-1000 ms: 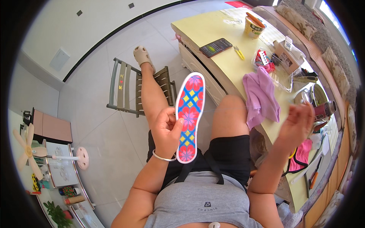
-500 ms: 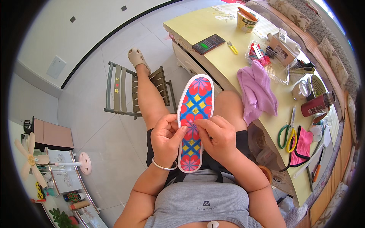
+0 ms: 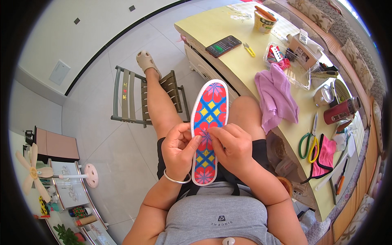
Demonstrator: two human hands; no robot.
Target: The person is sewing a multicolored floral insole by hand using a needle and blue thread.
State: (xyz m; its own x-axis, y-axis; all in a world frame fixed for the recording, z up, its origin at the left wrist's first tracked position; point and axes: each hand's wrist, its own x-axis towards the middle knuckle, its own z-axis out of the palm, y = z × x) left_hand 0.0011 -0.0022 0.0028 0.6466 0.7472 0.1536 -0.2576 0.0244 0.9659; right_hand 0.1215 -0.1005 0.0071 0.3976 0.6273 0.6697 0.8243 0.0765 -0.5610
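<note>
An embroidered insole with a white rim is held upright over my lap. Its pattern is red, pink, blue and yellow. My left hand grips its left edge, thumb on the front and fingers behind. Over the middle of the insole, my right hand is closed in a pinch, thumb and forefinger at the patterned face near a pink star shape. Whatever sits between those fingertips is too small to make out. A bangle circles my left wrist.
At right, a yellow table bears a phone, yellow snips, a purple cloth, scissors, a plastic tray and a maroon flask. My leg rests on a folding stool. A fan stands left.
Almost nothing differs. Both hands keep their hold, and the insole stays in nearly the same place.
</note>
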